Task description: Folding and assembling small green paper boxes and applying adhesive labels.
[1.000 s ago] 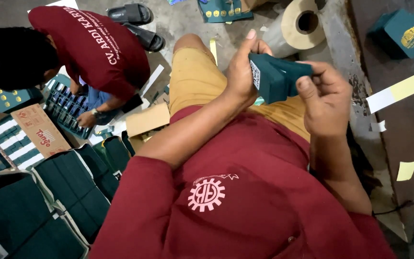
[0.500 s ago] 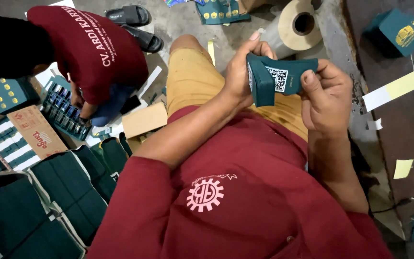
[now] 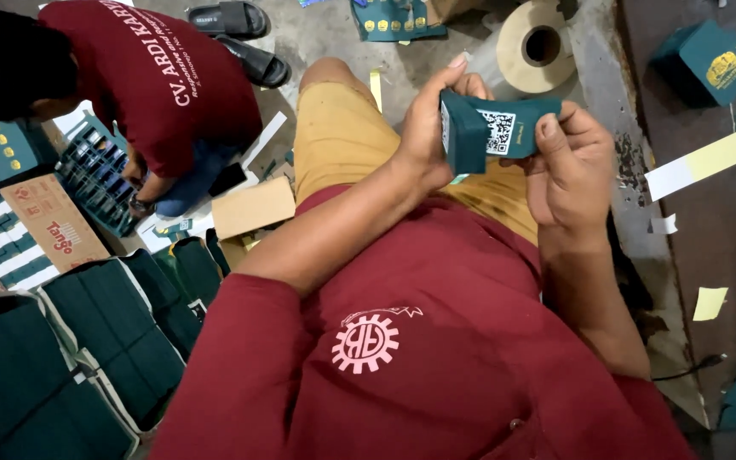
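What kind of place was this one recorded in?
Likely a small packaging workshop, worked on the floor: both hands fold a dark green carton, stacks of green flat cartons lie nearby, and a tape roll sits ahead.

Two sandals (image 3: 240, 34) — one tape roll (image 3: 541, 47).

There is one view only, from a camera worn on the person's head, so no second view shares the scene. It looks steeply down along the wearer's own chest and lap, with the floor (image 3: 325, 34) towards the top of the picture. It sits very near the body: the red shirt (image 3: 436, 341) fills the lower half, and the hands, left hand (image 3: 436, 128) and right hand (image 3: 568, 162), come up close in the upper middle. To the left it takes in a co-worker (image 3: 155, 77) bent over, and to the right a dark worktop (image 3: 709, 213) edge.
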